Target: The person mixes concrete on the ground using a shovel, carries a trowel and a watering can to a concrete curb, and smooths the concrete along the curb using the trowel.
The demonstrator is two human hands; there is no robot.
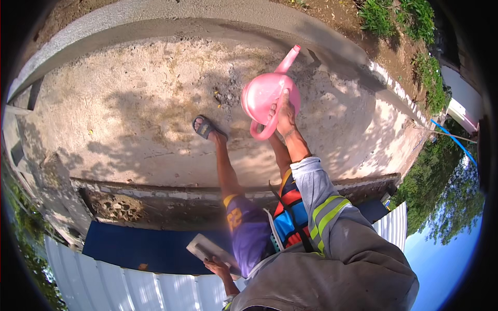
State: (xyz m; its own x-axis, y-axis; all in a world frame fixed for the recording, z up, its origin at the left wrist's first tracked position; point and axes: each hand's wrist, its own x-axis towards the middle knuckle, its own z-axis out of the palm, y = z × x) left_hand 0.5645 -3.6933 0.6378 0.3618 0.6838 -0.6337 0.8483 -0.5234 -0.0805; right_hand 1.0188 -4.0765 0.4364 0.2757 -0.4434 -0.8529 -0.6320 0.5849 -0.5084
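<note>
My right hand [285, 115] grips the handle of a pink watering can [262, 96], held out in front of me above the concrete. Its spout points away from me and to the right, toward the low wall. Down at my left side, my left hand [218, 266] is closed on a flat rectangular plastering trowel [210, 248]. The trowel's grip is mostly hidden by the hand.
A curved low cement wall [207, 28] bounds the concrete floor [155, 103] ahead, with soil and green plants [377, 18] beyond. Behind me are a narrow trough [150, 207], a dark blue panel [140, 246] and white corrugated sheeting [104, 280]. Small rubble [226, 97] lies near my sandalled left foot.
</note>
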